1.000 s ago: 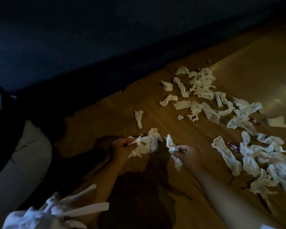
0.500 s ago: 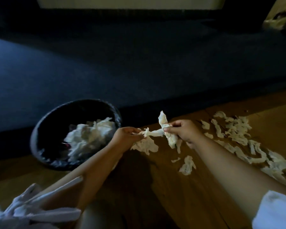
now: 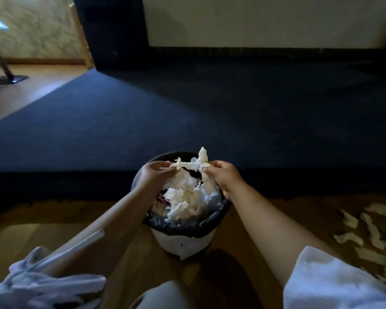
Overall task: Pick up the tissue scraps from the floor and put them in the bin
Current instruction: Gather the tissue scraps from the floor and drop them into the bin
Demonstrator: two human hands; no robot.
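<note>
A: Your left hand [image 3: 153, 175] pinched one end of a crumpled bunch of tissue scraps [image 3: 193, 165], fingers curled round it, and your right hand [image 3: 223, 177] pinched the other end the same way.

B: Yes, and you held that bunch stretched between the two hands, right over the mouth of the bin [image 3: 185, 243]; one white tip stood up above your right fingers.

A: Below your hands the bin was already heaped: a white tissue pile [image 3: 187, 197] rose to about rim level, with something red [image 3: 162, 200] showing at its left side. I could not tell what that was.

B: You had a black liner [image 3: 176, 227] folded over the rim, and the bin's white wall showed beneath it. It stood upright on the wooden floor [image 3: 20, 237], near the edge of the dark blue carpet [image 3: 187, 108].

A: Your forearms came in from either side of the bin. Your right arm wore a white sleeve [image 3: 332, 282]; at your lower left lay white cloth [image 3: 42, 284], blurred, and I could not tell what it was.

B: And well to your right, more loose scraps [image 3: 370, 228] lay scattered on the wood, apart from the bin.
</note>
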